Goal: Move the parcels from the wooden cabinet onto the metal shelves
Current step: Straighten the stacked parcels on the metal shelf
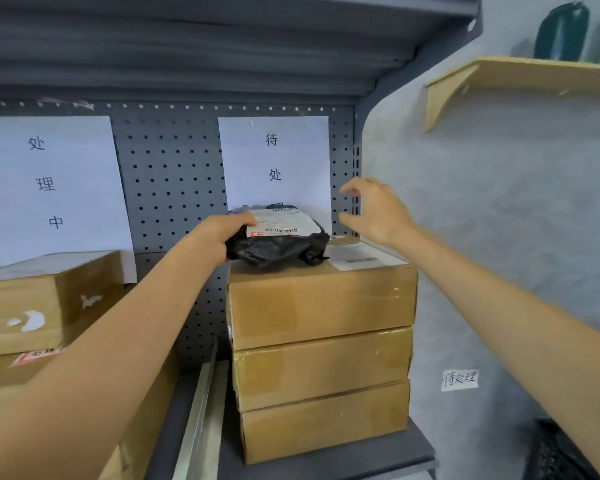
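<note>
Head view: our left hand (219, 237) grips the black parcel (280, 242), which lies on top of three stacked cardboard boxes (321, 358) on the metal shelf (326, 462). Our right hand (378, 211) hovers just beside it, fingers loose and holding nothing. Behind, paper signs (274, 161) hang on the pegboard (174, 174).

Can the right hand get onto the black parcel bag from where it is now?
Probably yes. The right hand hovers open just right of the black parcel bag, nothing between them. The left hand grips only the bag's left end atop the cardboard boxes.
</note>
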`<action>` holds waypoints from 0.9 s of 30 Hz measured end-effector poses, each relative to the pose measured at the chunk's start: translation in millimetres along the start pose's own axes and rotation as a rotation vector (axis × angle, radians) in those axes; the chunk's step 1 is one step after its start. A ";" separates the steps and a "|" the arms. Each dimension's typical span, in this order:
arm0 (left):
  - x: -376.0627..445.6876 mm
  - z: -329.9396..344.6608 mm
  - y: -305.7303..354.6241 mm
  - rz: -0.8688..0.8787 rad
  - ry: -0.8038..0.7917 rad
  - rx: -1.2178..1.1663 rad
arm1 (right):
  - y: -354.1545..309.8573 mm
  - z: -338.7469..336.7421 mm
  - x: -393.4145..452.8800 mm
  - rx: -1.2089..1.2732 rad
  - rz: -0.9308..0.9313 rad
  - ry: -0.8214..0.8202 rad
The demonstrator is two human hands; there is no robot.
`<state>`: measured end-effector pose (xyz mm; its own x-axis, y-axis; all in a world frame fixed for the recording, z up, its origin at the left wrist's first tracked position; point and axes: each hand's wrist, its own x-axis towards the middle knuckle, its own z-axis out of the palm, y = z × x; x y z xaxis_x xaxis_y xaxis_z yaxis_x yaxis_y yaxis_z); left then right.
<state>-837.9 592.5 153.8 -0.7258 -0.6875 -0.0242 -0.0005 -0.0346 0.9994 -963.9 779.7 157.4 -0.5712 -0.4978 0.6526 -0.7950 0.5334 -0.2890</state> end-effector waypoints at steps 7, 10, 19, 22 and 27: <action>7.0 6.0 -7.1 0.062 0.046 0.391 | 14.2 14.8 10.1 0.048 -0.025 -0.061; 4.5 2.3 -5.3 0.106 0.041 0.552 | 17.4 16.7 9.0 0.059 -0.024 -0.078; -12.8 -3.2 1.9 0.414 0.243 0.698 | 2.4 3.0 3.0 0.055 -0.056 -0.063; -29.2 -2.1 3.3 0.585 0.351 0.862 | -6.2 -0.1 -4.4 -0.014 -0.068 -0.041; -60.4 -4.8 -2.6 0.815 0.544 1.212 | -25.2 -6.9 -18.7 -0.078 -0.102 -0.003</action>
<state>-790.7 630.6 152.5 -0.4785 -0.4081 0.7775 -0.4740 0.8654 0.1626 -931.8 780.3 157.3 -0.4893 -0.5542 0.6734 -0.8306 0.5316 -0.1660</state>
